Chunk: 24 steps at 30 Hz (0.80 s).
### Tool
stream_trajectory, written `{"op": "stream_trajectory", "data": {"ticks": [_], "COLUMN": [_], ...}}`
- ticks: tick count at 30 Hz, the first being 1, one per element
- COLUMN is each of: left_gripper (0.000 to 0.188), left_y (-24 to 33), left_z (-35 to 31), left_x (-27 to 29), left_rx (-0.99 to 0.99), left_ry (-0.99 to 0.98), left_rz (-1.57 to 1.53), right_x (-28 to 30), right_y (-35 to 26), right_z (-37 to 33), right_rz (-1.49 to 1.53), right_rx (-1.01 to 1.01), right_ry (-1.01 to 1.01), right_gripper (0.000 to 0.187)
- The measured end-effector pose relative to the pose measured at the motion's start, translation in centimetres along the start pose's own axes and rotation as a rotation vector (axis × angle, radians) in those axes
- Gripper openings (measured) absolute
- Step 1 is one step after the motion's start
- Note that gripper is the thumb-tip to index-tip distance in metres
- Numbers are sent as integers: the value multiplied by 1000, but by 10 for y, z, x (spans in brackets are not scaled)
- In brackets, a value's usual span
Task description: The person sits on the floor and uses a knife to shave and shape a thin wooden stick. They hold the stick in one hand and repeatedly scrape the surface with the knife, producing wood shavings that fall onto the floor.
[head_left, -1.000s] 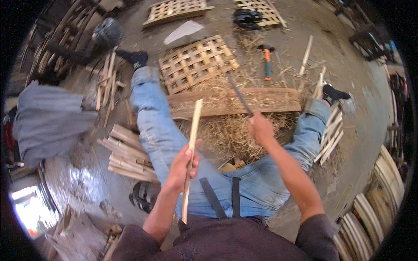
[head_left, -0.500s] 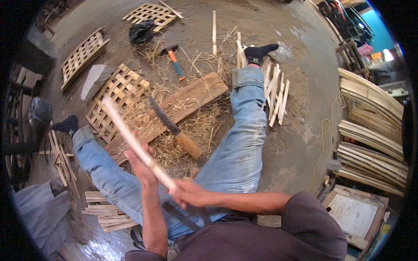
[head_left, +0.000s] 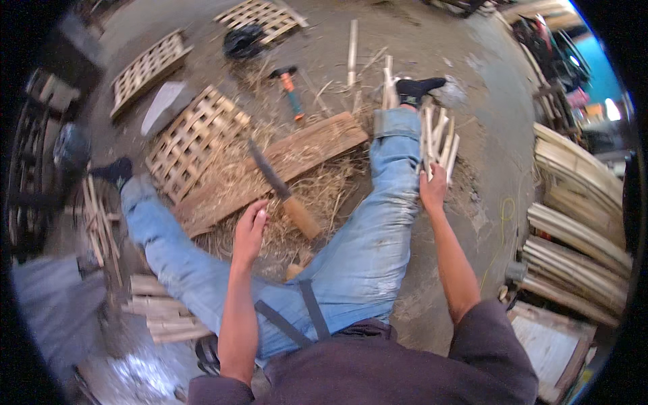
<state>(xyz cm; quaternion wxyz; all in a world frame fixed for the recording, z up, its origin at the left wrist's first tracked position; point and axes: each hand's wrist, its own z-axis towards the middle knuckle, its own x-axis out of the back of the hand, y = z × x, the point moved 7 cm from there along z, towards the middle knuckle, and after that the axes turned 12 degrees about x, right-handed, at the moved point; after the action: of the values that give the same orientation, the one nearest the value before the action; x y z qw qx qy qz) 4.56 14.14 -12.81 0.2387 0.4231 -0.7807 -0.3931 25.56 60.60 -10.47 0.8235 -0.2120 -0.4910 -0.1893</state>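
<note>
My right hand (head_left: 433,189) reaches past my right knee, its fingers closed around the near ends of pale bamboo strips (head_left: 451,145) piled beside my right foot. Over the shavings, my left hand (head_left: 250,234) is raised with its fingers loosely curled and nothing visible in them. Just right of it lies a big knife (head_left: 270,174) with a wooden handle (head_left: 301,217), its blade across a thick wooden board (head_left: 307,148). Bamboo shavings (head_left: 331,185) are spread around the board between my legs.
A woven bamboo lattice (head_left: 196,138) lies at the board's left end, with more lattices (head_left: 145,71) beyond. A hammer (head_left: 290,93) and a black plastic bag (head_left: 243,42) lie farther off. Bamboo strips (head_left: 169,307) sit by my left thigh; bundles (head_left: 574,229) are stacked at right.
The long bamboo strip that both hands held is gone from between them. My right hand has swung out to the pile at right; my left hand has moved slightly right. The view has shifted.
</note>
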Motion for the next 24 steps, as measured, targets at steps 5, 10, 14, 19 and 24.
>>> {"op": "stream_trajectory", "data": {"ticks": [5,10,14,19,24], "left_gripper": [35,30,24,18,30], "left_y": [-6,34,-10,-208,-254], "left_z": [3,-52,-138,-188,-160], "left_x": [19,78,215,344,370], "left_rx": [-15,-232,-323,120,223], "left_ry": [65,275,781,1314,1296], "left_rz": [153,-132,-246,-285,103], "right_x": [-30,-117,-124,-118,-95], "right_y": [-231,-287,-303,-306,-306], "right_z": [10,-94,-89,-92,-84], "right_rz": [773,480,337,408,558], "right_rx": [50,356,351,175,218], "right_ry": [-405,-772,-973,-915,-622], "right_gripper": [28,50,53,54,60]}}
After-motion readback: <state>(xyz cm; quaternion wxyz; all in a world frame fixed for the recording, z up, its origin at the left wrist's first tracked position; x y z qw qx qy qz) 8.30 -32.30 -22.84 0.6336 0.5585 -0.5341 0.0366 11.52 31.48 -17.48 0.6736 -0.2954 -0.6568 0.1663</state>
